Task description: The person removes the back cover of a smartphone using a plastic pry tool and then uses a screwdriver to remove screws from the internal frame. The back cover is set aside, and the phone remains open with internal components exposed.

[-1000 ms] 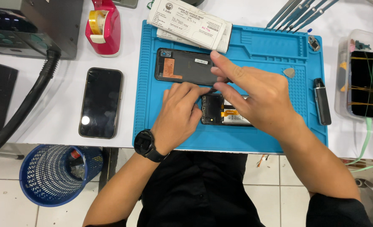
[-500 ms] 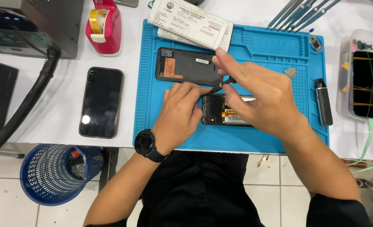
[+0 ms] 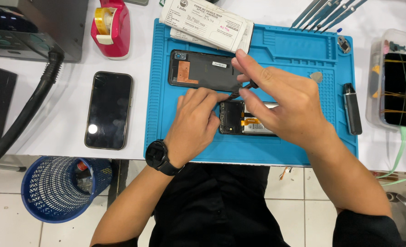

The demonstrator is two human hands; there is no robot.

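Note:
An opened phone (image 3: 239,120) with its insides showing lies on the blue work mat (image 3: 299,55). My left hand (image 3: 196,126), with a black watch on the wrist, rests on the phone's left end. My right hand (image 3: 283,103) hovers over the phone and pinches a thin dark tool (image 3: 239,93) whose tip points toward my left fingers. The phone's removed back cover (image 3: 203,69) lies inner side up just beyond my hands.
Folded white paper forms (image 3: 207,23) lie at the mat's far edge. Left of the mat are a dark phone (image 3: 108,110), a red tape dispenser (image 3: 110,27) and a black hose (image 3: 24,114). A clear box (image 3: 397,87), black pen-like device (image 3: 351,107), blue basket (image 3: 61,187).
My right hand has lifted slightly and shifted toward the back cover with the tool. The left hand has stayed on the phone.

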